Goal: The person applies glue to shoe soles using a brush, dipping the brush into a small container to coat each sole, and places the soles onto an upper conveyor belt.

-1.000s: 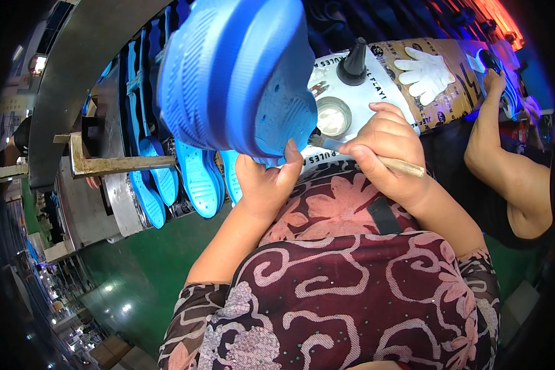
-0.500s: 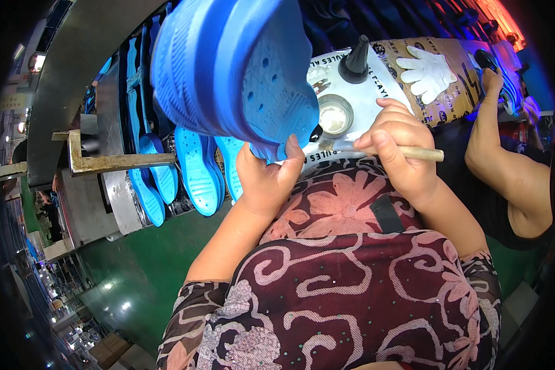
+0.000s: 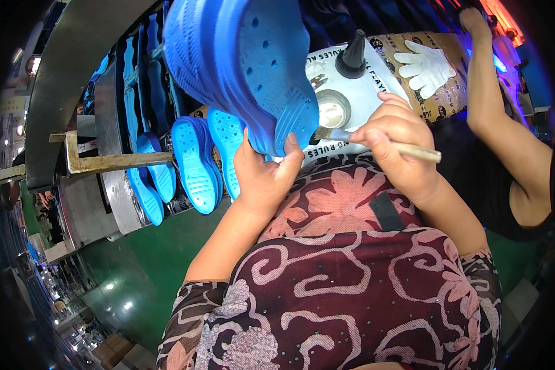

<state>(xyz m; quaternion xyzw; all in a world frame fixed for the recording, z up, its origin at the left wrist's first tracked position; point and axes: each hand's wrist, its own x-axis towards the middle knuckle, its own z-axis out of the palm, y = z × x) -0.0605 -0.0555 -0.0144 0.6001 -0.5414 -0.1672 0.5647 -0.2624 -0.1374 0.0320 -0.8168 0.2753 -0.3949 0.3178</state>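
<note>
The left hand (image 3: pixel 268 166) has the near end of a thick blue sole (image 3: pixel 253 74) clamped, thumb pressed over its rim; we cannot see how its fingers lie behind. The right hand (image 3: pixel 398 139) is closed round a wooden-handled brush (image 3: pixel 345 134), thumb and forefinger pinching, the other fingers curled.

Over the last second we see the sole tip so that more of its holed face shows, while the brush drew back and then came up beside its rim again. We judge that this lays the near rim more open to the bristles; whether they touch it we cannot tell.

The sole rises up and away from the left hand, raised beside the left edge of the white sheet (image 3: pixel 367 102). The right hand is over that sheet's near edge, with the round dish (image 3: pixel 348 111) just beyond the bristles and a black cone (image 3: pixel 353 57) toward the far edge.
</note>
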